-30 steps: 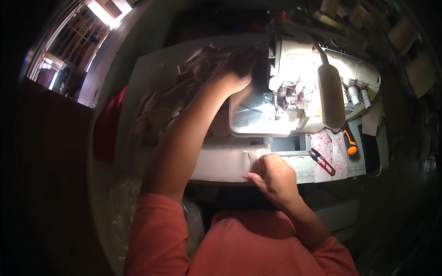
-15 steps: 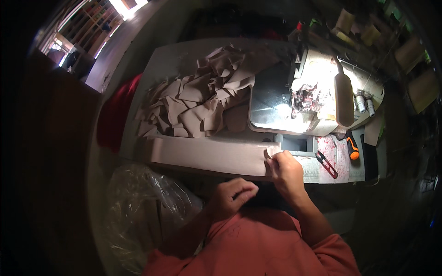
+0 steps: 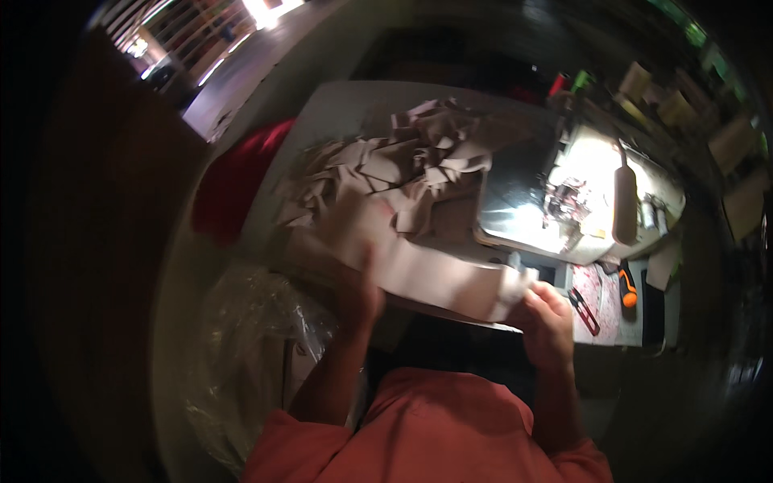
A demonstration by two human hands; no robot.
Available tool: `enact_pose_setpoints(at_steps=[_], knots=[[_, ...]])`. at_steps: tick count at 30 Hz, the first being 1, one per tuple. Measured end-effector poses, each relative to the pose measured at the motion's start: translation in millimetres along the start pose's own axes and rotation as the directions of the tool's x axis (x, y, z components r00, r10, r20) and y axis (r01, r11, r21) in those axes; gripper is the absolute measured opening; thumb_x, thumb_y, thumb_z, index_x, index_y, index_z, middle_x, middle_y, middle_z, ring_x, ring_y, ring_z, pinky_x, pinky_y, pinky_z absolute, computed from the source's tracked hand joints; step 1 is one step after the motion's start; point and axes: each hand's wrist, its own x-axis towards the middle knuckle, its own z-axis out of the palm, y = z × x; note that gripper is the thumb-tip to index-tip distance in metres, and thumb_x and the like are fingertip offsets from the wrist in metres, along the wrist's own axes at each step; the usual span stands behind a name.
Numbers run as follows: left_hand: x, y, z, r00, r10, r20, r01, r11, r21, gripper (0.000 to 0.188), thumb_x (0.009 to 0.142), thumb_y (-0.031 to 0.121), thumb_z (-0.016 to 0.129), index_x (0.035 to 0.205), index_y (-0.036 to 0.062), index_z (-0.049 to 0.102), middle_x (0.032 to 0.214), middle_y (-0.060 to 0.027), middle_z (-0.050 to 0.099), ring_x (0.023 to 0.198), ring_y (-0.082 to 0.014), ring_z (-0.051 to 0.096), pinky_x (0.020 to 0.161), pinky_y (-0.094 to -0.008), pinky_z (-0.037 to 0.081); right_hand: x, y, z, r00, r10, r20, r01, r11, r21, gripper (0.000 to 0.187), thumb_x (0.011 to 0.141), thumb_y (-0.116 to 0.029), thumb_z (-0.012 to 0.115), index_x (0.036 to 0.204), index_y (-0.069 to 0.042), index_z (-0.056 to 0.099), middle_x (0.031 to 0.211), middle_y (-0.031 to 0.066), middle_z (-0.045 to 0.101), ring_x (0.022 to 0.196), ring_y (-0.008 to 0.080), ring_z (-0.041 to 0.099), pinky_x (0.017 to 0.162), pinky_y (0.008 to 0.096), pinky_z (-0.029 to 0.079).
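Note:
A long beige fabric strip point(image 3: 439, 278) stretches across the front of the sewing table, its left part lifted and blurred. My right hand point(image 3: 551, 318) pinches the strip's right end, where the fabric is folded over. At the strip's front edge, toward its left, is my left hand point(image 3: 360, 286); motion smears its fingers, so their grip does not show. Behind the strip lies a loose heap of beige fabric pieces point(image 3: 386, 165). A lit sewing machine point(image 3: 584, 193) stands at the right, beyond my right hand.
Dark-red thread snips point(image 3: 585, 312) and an orange-and-black handled tool point(image 3: 626, 286) lie right of my right hand. A clear plastic bag point(image 3: 250, 338) sits at the lower left. Red cloth point(image 3: 241, 181) borders the table's left side. Thread cones point(image 3: 634, 80) stand at the back right.
My left hand has moved from in front of the table up to the strip. The strip, lying flat before, is now partly raised and bent. The whole view has shifted and tilted somewhat.

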Motion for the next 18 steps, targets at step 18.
enact_pose_setpoints(at_steps=[18], knots=[[2.7, 18.0, 86.7, 0.693, -0.190, 0.695, -0.229, 0.857, 0.463, 0.080, 0.072, 0.056, 0.054, 0.121, -0.0042, 0.035, 0.123, -0.0260, 0.037, 0.118, -0.0307, 0.035, 0.096, -0.0393, 0.028, -16.5, -28.6, 10.0, 0.994, -0.110, 0.007, 0.104, 0.919, -0.380, 0.016, 0.076, -0.003, 0.057, 0.091, 0.003, 0.056, 0.083, 0.0046, 0.060, 0.074, 0.0091, 0.056, 0.068, 0.0219, 0.045]])
